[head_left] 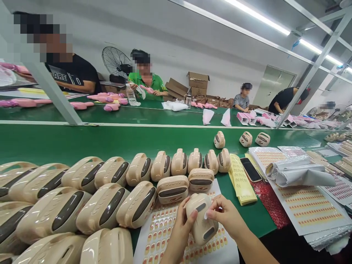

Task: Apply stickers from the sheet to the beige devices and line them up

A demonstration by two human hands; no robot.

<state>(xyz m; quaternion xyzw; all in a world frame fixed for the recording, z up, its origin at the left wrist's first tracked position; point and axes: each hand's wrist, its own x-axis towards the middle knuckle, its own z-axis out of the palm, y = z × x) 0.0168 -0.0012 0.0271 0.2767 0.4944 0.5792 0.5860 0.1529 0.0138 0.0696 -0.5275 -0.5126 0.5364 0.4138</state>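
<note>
Cream handled unit (195,228) in your L hand (178,223), R hand (224,214) at its base.
You've got it tilted over the sticker sheet (162,225), L thumb & fingers clasping its side; R thumb & index bent close together at the base w/ 2 grey pads (208,233), can't tell what's pinched. More cream units (103,207) stand in rows to your L; phone (250,169) lies R, next to yellow label sheets (242,181).

Our hands (180,220) (227,213): we count two
Held beige device (200,227): one
Beige devices standing apart (245,139): we count three
Phone (250,169): one
Clear bottle (131,96): one
Upright pouches (208,117): two
Co-workers (158,83): we see five
</note>
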